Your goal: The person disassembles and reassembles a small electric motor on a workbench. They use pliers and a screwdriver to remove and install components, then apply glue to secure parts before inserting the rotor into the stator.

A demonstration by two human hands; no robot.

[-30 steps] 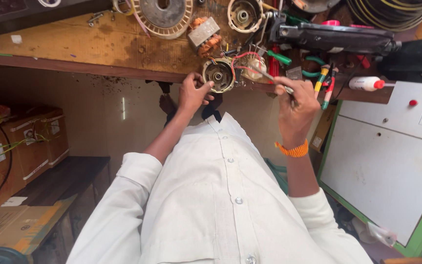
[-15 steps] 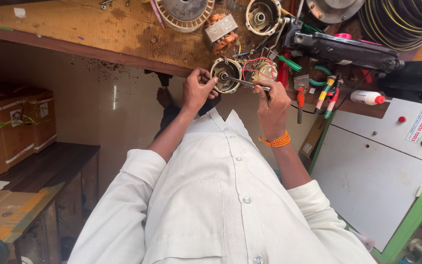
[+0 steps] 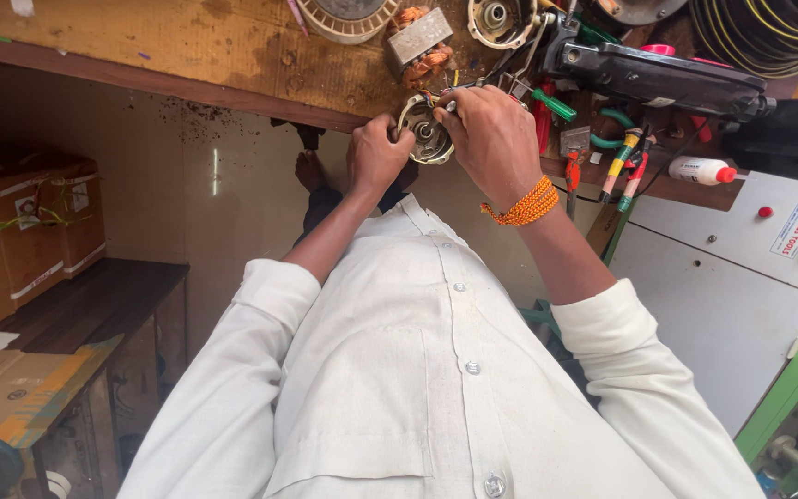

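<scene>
The round motor housing (image 3: 425, 129), a small metal shell with a bearing seat showing at its centre, is sitting at the near edge of the wooden workbench (image 3: 187, 46), held between both hands right where the board ends. The left hand (image 3: 376, 157) is gripping its left rim, fingers curled and clamped on the metal to steady it. The right hand (image 3: 491, 134) is arching over the top right side, fingers drawn together and pinched on a thin metal tool (image 3: 451, 106) whose tip is pressing into the housing near its upper edge; what kind of tool it is cannot be told, as the hand is covering most of it. An orange thread bracelet (image 3: 524, 205) is circling that wrist. Judging by the open shell and the loose parts lying around it, the work is somewhere in the middle: the housing is standing apart from the copper-wound stator (image 3: 422, 46) lying just behind it on the bench, and another round end cover (image 3: 501, 18) is lying separately further back, so nothing is looking assembled yet. Screwdrivers with coloured handles (image 3: 625, 157) are lying to the right, near a white bottle with a red cap (image 3: 699, 171).
</scene>
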